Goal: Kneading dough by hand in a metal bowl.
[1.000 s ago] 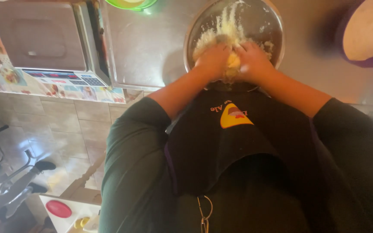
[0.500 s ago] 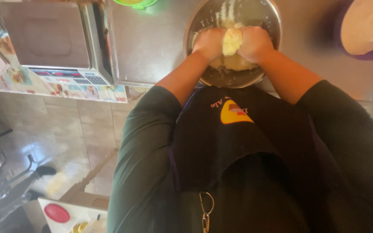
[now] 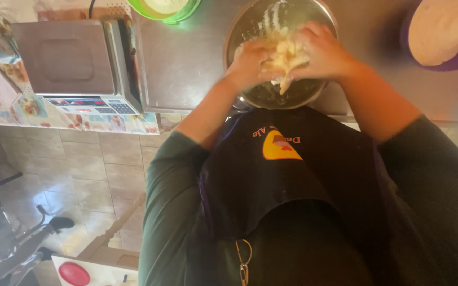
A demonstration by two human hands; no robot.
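A steel mixing bowl (image 3: 244, 27) stands on the metal counter in front of me. Inside it lies a pale, sticky lump of dough (image 3: 285, 55). My left hand (image 3: 250, 62) presses into the dough from the left side. My right hand (image 3: 324, 52) grips the same lump from the right. Both hands are smeared with dough and closed around it above the bowl's middle. Streaks of dough cling to the bowl's far wall.
A kitchen scale (image 3: 75, 66) with a steel platform sits left of the bowl. A green bowl (image 3: 164, 8) stands at the back. A purple-rimmed container with a pale filling (image 3: 443, 32) is at the right. Tiled floor lies below left.
The hands have shifted within the bowl, squeezing and lifting the dough lump together; it now sits between both palms nearer the bowl's middle.
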